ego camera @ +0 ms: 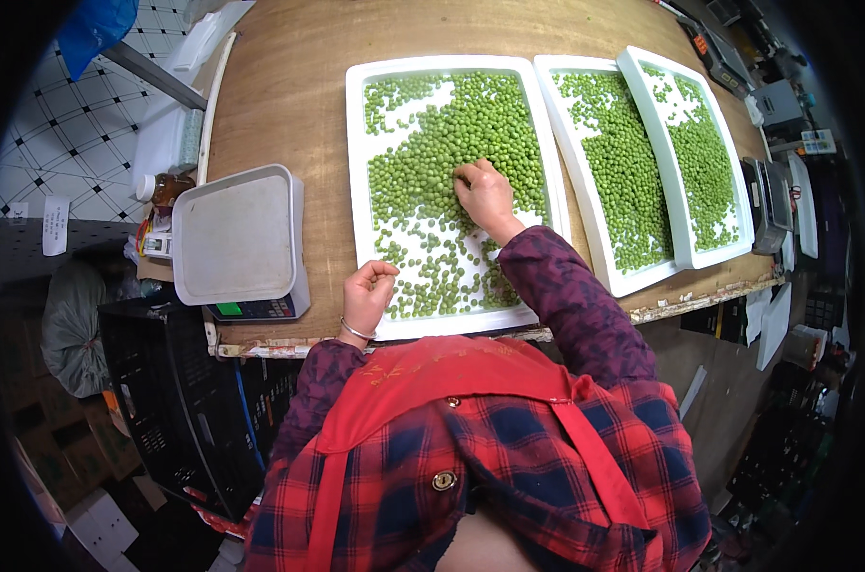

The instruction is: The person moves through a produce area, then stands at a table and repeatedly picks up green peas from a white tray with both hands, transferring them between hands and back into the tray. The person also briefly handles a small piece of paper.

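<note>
Green peas (446, 164) cover much of a white foam tray (355, 179) in front of me, thickest through the middle and upper right. White tray floor shows between the scattered peas in the lower half. My right hand (486, 200) reaches over the middle of this tray, its curled fingertips down among the peas; whether they pinch any is hidden. By the tray's lower left corner is my left hand (368, 293), with a bracelet at the wrist. Its fingers are curled in towards the thumb, and what may be inside them is hidden.
Two more white foam trays of peas, a middle one (582, 207) and a right one (664, 164), overlap at right. A weighing scale (236, 236) stands left on the wooden table (296, 93). Beyond it is a brown bottle (171, 189); black crates (168, 400) stand below.
</note>
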Tool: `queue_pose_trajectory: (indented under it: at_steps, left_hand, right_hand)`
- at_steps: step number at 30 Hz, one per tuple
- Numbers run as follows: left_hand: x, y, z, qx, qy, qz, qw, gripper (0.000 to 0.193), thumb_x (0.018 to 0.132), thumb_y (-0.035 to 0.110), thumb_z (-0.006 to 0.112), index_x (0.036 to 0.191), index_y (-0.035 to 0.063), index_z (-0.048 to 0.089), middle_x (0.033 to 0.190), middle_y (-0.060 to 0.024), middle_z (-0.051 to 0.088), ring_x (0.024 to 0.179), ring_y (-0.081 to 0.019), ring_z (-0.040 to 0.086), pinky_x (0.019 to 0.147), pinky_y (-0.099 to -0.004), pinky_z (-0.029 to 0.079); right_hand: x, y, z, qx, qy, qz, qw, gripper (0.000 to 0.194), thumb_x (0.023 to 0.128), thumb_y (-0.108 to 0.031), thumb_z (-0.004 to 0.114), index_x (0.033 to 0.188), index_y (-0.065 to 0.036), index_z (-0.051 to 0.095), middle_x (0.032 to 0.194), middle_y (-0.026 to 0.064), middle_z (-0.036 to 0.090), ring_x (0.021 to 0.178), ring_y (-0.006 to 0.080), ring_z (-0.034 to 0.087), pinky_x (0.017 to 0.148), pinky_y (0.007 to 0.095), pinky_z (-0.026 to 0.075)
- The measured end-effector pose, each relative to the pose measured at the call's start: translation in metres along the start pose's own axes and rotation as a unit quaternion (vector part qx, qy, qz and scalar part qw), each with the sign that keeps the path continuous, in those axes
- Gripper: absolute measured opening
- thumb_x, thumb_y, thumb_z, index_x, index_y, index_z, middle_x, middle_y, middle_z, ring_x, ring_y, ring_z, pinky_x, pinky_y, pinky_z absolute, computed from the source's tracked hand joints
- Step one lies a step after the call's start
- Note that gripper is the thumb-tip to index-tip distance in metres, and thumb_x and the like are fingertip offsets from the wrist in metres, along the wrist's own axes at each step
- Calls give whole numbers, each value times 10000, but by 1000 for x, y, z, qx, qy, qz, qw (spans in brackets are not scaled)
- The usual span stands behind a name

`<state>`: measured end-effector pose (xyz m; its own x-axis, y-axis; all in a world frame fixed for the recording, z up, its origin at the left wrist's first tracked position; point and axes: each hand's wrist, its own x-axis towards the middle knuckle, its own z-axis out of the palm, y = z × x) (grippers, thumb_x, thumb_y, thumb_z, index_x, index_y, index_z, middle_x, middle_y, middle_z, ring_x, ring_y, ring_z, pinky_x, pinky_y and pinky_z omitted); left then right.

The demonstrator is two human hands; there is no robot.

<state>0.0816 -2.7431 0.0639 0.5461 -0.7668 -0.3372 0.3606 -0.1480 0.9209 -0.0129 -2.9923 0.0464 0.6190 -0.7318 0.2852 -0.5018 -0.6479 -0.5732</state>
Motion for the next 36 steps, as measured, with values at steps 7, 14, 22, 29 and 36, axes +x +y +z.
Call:
queue_pose_trajectory:
  at_steps: [7,14,22,29,36]
  left_hand:
    - [0,11,3,-48,-12,-64,997,111,902,38,492,915,-17,588,705,-8,514,506,-65,421,453,-211,329]
    - [16,6,33,-339,-83,-297,889,309,979,233,415,1119,-6,552,884,-43,568,665,-132,512,541,-227,403]
    - [16,-9,16,-356,-153,-287,876,200,942,185,482,1017,24,573,811,-24,563,596,-106,478,492,-236,366]
    - [15,-10,18,-330,-126,-272,895,206,935,196,498,1005,23,586,787,-22,580,589,-113,512,486,-240,370]
    - [16,-9,31,-389,-105,-294,866,276,979,228,429,1077,17,578,925,-61,628,698,-138,575,528,-251,470]
  right_hand:
    - [-14,-9,-17,17,-66,51,996,106,780,-150,616,829,-60,646,828,127,607,750,316,612,658,415,491]
    - [-49,-46,-46,262,-271,-20,926,171,763,-189,659,820,-28,673,792,137,656,709,295,637,656,386,501]
    - [7,-9,5,51,-12,-11,999,136,759,-120,665,882,-67,686,758,112,627,689,281,626,635,390,495]
    - [5,-16,3,56,-18,-12,998,90,766,-138,664,816,-63,660,746,116,624,667,289,618,607,395,489]
    - [-63,-49,-41,307,-304,-40,901,181,790,-176,647,889,-30,686,808,142,665,675,274,649,644,349,519]
